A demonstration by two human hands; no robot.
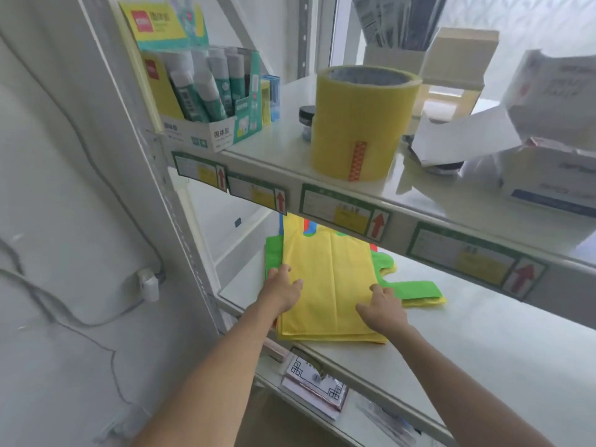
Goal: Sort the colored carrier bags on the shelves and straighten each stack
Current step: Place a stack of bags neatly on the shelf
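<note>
- We kept our left hand [283, 293] flat and spread, gripping nothing, on the left edge of the yellow bag stack [329, 285], just beside the green bag [274, 256] that stuck out from under it.
- The stack lay near the front of the middle shelf [483, 343], its far end hidden under the shelf above, where slivers of blue and red showed.
- Our right hand [383, 306] pressed the stack's right edge, fingers loosely spread, holding nothing, next to the green handle strip [416, 290] that trailed off to the right of the stack.
- We judged that squeezing both edges inward together, palms low, would square the stack without dragging single bags loose.
</note>
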